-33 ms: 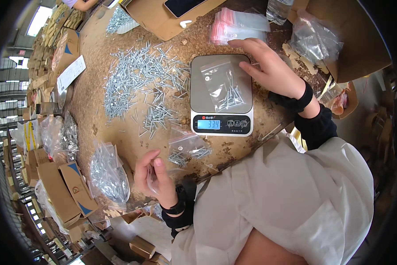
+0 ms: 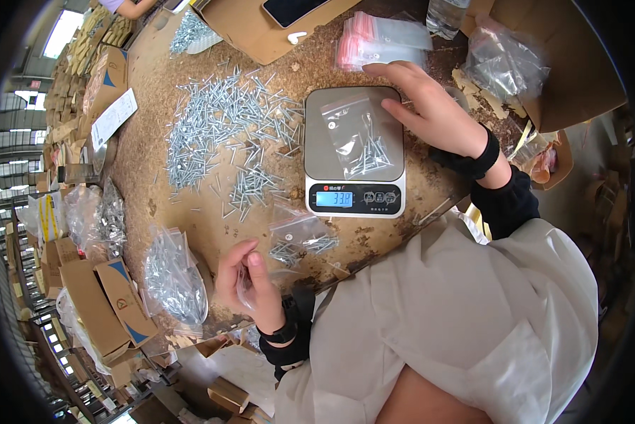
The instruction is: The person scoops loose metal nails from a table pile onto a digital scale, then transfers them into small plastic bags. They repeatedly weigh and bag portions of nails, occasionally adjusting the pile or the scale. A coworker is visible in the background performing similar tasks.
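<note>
A digital scale (image 2: pixel 354 200) carries a clear zip bag (image 2: pixel 344 131) with several silvery screws (image 2: pixel 369 157) gathered at its bottom. Over the scale's upper right corner hovers my right hand (image 2: pixel 434 106), open and holding nothing, its forefinger reaching toward a stack of red-edged zip bags (image 2: pixel 381 44). My left hand (image 2: pixel 245 286) is curled at the table's near edge around a clear piece of plastic, seemingly a small bag; the fingers hide most of it. Beside it lie filled zip bags of screws (image 2: pixel 302 237). Left of the scale spreads a large pile of loose screws (image 2: pixel 215 127).
A bulging bag of packets (image 2: pixel 175 279) sits at the left table edge near open cartons (image 2: pixel 105 304). Toward the far side are a cardboard tray (image 2: pixel 250 39) with a phone (image 2: pixel 294 8), a water bottle (image 2: pixel 445 18) and crumpled plastic (image 2: pixel 505 60). Another person's arm (image 2: pixel 135 7) shows far left.
The reading on the scale's display has altered slightly. Both hands and the bag on the scale stay practically in place.
</note>
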A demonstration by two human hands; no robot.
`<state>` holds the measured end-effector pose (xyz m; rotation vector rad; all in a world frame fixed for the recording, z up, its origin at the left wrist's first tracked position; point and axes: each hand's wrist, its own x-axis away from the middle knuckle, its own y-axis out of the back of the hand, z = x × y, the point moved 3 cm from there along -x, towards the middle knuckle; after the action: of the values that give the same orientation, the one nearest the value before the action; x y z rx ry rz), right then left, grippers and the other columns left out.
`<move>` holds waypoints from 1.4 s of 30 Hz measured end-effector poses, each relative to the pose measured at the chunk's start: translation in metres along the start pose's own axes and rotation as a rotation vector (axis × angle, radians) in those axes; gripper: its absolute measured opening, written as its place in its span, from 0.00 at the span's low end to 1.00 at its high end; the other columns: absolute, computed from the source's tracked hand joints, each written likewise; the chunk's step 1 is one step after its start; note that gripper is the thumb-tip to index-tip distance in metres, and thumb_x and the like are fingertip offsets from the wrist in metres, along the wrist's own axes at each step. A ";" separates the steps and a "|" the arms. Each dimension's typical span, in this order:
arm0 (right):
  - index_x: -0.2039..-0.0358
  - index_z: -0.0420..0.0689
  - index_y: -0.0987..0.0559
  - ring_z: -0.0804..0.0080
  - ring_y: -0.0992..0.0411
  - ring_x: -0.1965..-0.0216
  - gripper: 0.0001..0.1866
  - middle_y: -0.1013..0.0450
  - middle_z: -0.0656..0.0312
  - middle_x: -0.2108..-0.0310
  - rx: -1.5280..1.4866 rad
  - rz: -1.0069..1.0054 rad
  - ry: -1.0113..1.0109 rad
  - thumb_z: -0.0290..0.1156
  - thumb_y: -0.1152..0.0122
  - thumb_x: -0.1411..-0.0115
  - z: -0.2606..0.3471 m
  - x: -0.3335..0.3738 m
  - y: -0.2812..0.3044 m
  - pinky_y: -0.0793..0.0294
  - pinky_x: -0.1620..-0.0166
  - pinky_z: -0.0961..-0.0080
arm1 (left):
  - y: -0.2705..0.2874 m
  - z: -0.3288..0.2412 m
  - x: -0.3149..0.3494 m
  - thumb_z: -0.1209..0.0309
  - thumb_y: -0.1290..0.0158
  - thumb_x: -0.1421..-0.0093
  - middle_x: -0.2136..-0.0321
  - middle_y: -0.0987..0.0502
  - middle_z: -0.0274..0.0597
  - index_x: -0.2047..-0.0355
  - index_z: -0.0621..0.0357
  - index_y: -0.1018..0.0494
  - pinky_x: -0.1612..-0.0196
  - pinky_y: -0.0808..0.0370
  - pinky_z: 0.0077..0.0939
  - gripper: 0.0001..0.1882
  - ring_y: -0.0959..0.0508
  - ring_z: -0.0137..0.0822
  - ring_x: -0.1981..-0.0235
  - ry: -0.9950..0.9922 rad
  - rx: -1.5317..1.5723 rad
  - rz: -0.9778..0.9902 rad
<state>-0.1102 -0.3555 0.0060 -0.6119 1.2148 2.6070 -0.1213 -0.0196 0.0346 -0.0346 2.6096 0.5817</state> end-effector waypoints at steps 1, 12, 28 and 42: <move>0.41 0.40 0.30 0.49 0.32 0.46 0.26 0.27 0.48 0.51 -0.002 0.000 0.008 0.24 0.43 0.41 -0.001 -0.001 -0.003 0.32 0.42 0.59 | 0.000 0.000 0.000 0.74 0.46 0.35 0.73 0.32 0.28 0.60 0.64 0.24 0.70 0.43 0.14 0.07 0.38 0.18 0.74 0.009 -0.011 0.024; 0.50 0.41 0.25 0.51 0.26 0.62 0.22 0.24 0.53 0.66 -0.124 0.030 0.009 0.20 0.40 0.47 0.009 -0.015 -0.027 0.26 0.54 0.60 | -0.046 -0.019 -0.013 0.77 0.42 0.39 0.79 0.39 0.25 0.56 0.65 0.22 0.76 0.47 0.16 0.11 0.43 0.18 0.78 0.002 0.063 0.422; 0.66 0.43 0.24 0.54 0.28 0.72 0.11 0.28 0.59 0.74 -0.190 -0.161 0.290 0.32 0.31 0.47 0.080 -0.018 -0.003 0.28 0.68 0.63 | -0.104 -0.014 -0.025 0.74 0.48 0.32 0.70 0.28 0.32 0.62 0.63 0.30 0.62 0.30 0.19 0.04 0.29 0.22 0.66 0.240 0.608 0.863; 0.78 0.42 0.23 0.50 0.29 0.78 0.07 0.28 0.52 0.81 -0.296 0.244 -0.050 0.29 0.42 0.46 0.066 0.016 -0.004 0.32 0.74 0.61 | -0.119 -0.017 -0.006 0.74 0.48 0.33 0.75 0.27 0.30 0.68 0.64 0.28 0.69 0.34 0.16 0.07 0.31 0.20 0.73 0.299 0.670 0.625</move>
<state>-0.1420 -0.3017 0.0339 -0.4677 0.9478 3.0194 -0.1085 -0.1355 0.0037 0.9949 2.9562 -0.1579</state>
